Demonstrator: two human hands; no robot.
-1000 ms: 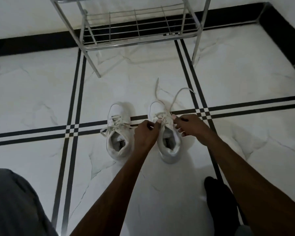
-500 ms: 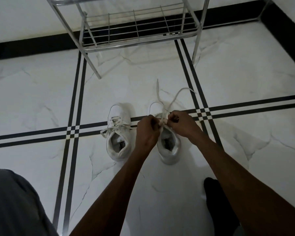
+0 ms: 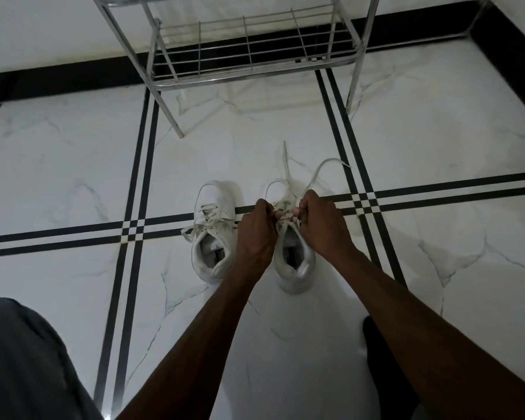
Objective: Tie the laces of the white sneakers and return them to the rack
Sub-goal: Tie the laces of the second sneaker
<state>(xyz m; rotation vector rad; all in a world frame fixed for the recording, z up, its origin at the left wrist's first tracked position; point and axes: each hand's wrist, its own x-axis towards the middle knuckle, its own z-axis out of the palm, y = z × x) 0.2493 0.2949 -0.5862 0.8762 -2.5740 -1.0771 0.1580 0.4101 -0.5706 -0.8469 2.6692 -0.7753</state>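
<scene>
Sneakers, both white, sit side by side on the marble floor just in front of the wire rack, toes toward it. Left sneaker already looks tied w/ a bow. Right sneaker is mid-tie: left hand and right hand are both pinched shut on its laces over the tongue, loose ends trailing fwd past the toe (one end curls right). Laces are soft, flat, limp, so they'll likely slip unless pinched close to the knot. Shoes look light w/ firm heels; best grabbed by the heel collars, one per hand, for the rack. Approx halfway done.
</scene>
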